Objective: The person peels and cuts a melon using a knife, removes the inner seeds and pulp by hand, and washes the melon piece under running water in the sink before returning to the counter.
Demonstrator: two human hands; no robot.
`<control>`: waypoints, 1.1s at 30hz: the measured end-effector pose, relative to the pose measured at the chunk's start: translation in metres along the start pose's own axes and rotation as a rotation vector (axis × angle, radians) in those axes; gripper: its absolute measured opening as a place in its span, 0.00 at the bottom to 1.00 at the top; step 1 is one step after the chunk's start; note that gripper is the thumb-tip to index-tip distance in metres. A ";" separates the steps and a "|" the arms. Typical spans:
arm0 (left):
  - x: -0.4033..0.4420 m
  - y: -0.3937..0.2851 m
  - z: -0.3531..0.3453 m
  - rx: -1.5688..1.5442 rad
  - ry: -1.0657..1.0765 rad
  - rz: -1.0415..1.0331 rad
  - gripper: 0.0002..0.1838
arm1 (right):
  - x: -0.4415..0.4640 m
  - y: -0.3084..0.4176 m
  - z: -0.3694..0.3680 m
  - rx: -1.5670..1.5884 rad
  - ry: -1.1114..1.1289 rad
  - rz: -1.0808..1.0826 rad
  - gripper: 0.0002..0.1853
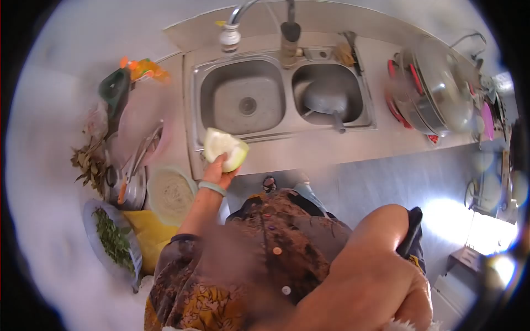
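My left hand (220,175) holds a thick pale-green piece of melon (225,150) with a white inside, at the front edge of the counter by the larger sink bowl (243,110). Its thumb lies on the cut face, and a pale bangle is round the wrist. My bare right arm (364,254) is bent and very close to the camera at the lower right. The hand at its end is out of view. A metal pan (326,96) with a handle rests tilted in the smaller sink bowl (353,116).
A faucet (230,37) stands behind the sinks. Pots with glass lids (441,83) are at the right. To the left are a pink basin (144,118), a pale green bowl (171,194), dried leaves (87,165) and a colander of green leaves (113,237).
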State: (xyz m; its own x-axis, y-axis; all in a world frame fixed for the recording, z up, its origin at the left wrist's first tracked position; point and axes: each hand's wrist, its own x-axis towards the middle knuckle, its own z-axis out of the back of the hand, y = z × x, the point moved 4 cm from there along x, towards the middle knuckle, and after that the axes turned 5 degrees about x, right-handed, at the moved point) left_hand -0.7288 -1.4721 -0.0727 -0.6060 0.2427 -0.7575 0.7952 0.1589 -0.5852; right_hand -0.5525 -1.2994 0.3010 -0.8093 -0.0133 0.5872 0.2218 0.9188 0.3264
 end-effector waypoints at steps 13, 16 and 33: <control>0.013 -0.008 0.017 -0.043 -0.028 0.055 0.22 | 0.009 0.023 0.028 -0.410 0.141 -0.146 0.15; 0.013 -0.009 0.017 -0.008 -0.033 0.037 0.21 | 0.006 0.029 0.036 -0.463 0.084 -0.151 0.16; 0.012 0.001 0.016 -0.042 0.019 0.018 0.20 | -0.014 0.022 0.058 -0.514 -0.108 -0.063 0.17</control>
State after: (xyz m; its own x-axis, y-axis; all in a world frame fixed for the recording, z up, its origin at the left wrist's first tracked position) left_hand -0.7359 -1.4845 -0.0874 -0.5915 0.2641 -0.7618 0.8063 0.1945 -0.5586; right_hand -0.5680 -1.2565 0.2568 -0.8751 0.0032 0.4840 0.3871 0.6049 0.6959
